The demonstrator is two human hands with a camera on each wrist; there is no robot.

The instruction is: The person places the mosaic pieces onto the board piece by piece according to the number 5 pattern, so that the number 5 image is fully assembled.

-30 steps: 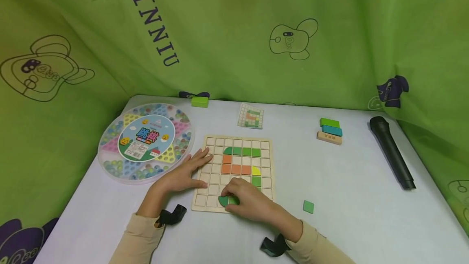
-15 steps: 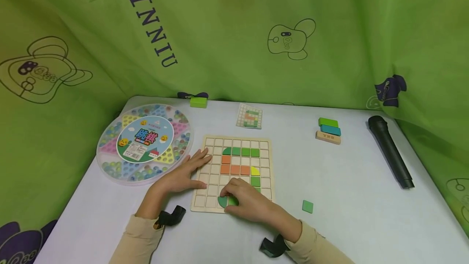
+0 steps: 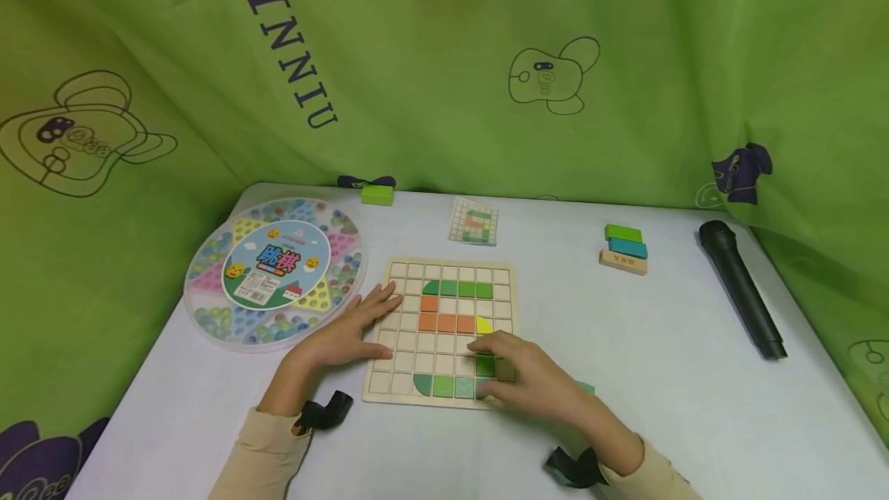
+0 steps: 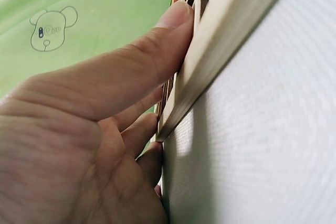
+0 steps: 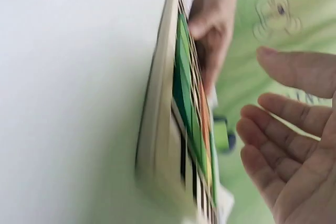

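A wooden grid board lies on the table, with colored tiles set in its cells. Green tiles form a row near the top, orange tiles sit below, and a yellow rounded tile follows them. Along the bottom row are a green quarter-round tile and green squares. My left hand rests spread on the board's left edge, thumb against the frame in the left wrist view. Over the lower right cells hovers my right hand, fingers apart, nothing between them in the right wrist view.
Beside my right wrist, a loose green tile is partly covered. A round marble game box stands left. A pattern card lies behind the board; small blocks and a black microphone are at right.
My right hand has let go at the bottom-left tiles and moved right across the board, uncovering green tiles in the bottom row. My left hand stays in place.
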